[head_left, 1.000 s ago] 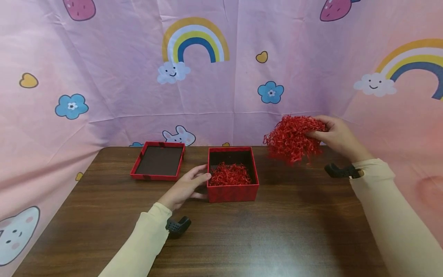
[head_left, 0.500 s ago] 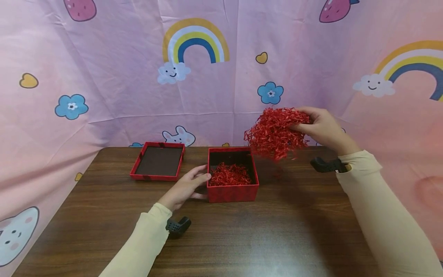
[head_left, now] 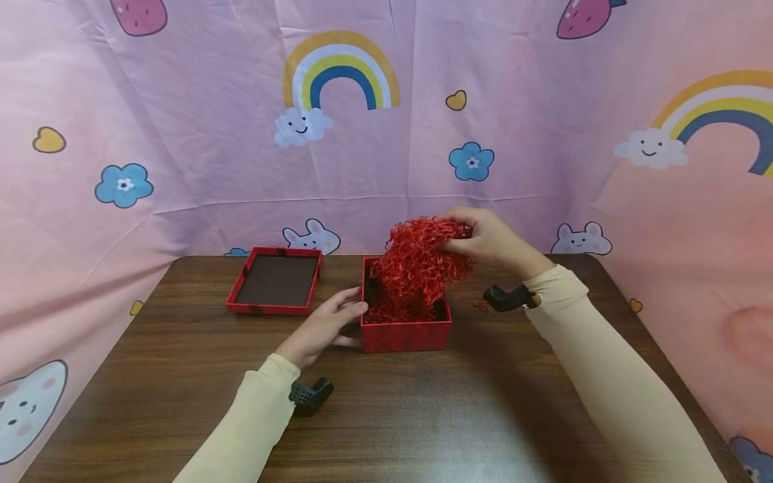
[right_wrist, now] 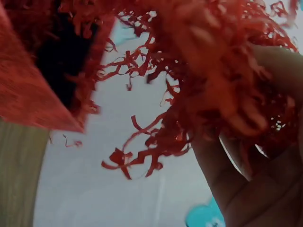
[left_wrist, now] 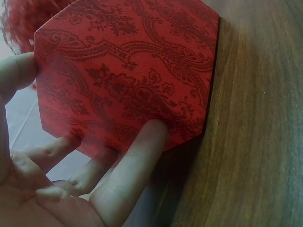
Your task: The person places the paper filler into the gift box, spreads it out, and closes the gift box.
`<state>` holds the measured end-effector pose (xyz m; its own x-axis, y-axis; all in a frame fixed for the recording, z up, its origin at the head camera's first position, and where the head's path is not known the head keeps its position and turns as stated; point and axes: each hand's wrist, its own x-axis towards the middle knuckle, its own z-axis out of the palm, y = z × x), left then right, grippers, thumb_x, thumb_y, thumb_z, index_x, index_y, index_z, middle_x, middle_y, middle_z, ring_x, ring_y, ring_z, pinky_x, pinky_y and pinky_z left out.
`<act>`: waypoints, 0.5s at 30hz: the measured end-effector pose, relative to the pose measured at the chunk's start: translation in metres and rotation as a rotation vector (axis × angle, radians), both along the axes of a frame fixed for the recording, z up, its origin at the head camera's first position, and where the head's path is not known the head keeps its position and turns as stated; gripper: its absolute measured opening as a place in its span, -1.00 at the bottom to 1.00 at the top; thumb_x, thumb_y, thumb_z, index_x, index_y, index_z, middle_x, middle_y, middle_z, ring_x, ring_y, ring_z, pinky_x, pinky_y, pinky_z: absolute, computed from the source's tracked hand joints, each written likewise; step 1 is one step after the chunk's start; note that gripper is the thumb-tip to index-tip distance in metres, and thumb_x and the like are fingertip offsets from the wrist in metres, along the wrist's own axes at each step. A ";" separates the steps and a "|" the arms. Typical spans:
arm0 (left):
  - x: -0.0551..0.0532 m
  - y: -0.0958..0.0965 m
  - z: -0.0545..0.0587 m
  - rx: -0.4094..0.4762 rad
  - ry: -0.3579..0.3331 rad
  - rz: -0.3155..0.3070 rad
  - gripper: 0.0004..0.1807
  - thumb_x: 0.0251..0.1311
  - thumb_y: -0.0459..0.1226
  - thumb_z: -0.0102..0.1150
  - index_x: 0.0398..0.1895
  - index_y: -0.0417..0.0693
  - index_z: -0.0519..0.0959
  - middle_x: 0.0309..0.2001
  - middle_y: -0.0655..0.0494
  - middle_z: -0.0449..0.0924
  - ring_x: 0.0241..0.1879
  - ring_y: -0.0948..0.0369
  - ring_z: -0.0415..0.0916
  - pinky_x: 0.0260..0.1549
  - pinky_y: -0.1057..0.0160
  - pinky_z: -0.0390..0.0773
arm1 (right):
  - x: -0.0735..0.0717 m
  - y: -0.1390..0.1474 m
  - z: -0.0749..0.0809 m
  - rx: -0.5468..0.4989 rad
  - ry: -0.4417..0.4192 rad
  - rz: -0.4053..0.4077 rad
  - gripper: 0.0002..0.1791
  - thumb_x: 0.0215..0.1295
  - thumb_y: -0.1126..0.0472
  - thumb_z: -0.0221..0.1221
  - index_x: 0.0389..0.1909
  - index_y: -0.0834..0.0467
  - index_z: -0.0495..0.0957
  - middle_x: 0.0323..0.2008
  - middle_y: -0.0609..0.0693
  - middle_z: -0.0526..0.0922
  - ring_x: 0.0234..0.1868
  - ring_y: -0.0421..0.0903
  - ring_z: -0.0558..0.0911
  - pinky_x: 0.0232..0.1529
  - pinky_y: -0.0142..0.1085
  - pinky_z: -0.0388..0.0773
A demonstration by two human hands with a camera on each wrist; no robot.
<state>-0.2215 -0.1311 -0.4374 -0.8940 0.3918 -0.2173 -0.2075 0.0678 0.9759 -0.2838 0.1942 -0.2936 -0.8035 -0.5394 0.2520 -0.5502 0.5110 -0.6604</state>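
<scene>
My right hand [head_left: 490, 240] holds a big clump of red shredded paper [head_left: 417, 258] above a red box [head_left: 406, 338] without its lid. Strands hang from the clump into the box, where more shreds lie on the dark bottom. In the right wrist view the fingers [right_wrist: 220, 165] curl against the clump, and loose curls dangle beside the box corner. At the box's left side, my left hand [head_left: 323, 327] rests its spread fingertips on the outer wall. The left wrist view shows this patterned wall [left_wrist: 128, 80] close up, with the thumb [left_wrist: 19, 73] at its edge.
A red lid [head_left: 278, 280] with a dark inside lies upturned on the wooden table [head_left: 386, 416], left of the box. A few stray red shreds [head_left: 481, 305] lie right of the box. A printed cloth [head_left: 229, 134] hangs behind the table.
My right hand has carried the clump of shredded paper leftward, from the right of the box to over it, and lowered it. My left hand has stayed at the box.
</scene>
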 end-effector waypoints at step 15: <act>-0.001 -0.002 -0.002 -0.004 0.002 0.001 -0.24 0.50 0.01 0.15 0.62 0.02 0.10 0.47 -0.19 0.32 0.45 -0.14 0.31 0.03 -0.10 0.70 | 0.000 -0.053 -0.073 0.279 0.033 0.112 -0.58 0.35 0.19 0.38 0.19 0.18 0.63 0.14 0.05 0.67 0.21 0.00 0.62 0.29 -0.07 0.56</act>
<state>-0.2229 -0.1326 -0.4395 -0.8946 0.3906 -0.2169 -0.2056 0.0713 0.9760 -0.2835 0.1408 -0.3663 -0.7287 -0.6765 0.1066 -0.6325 0.6051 -0.4835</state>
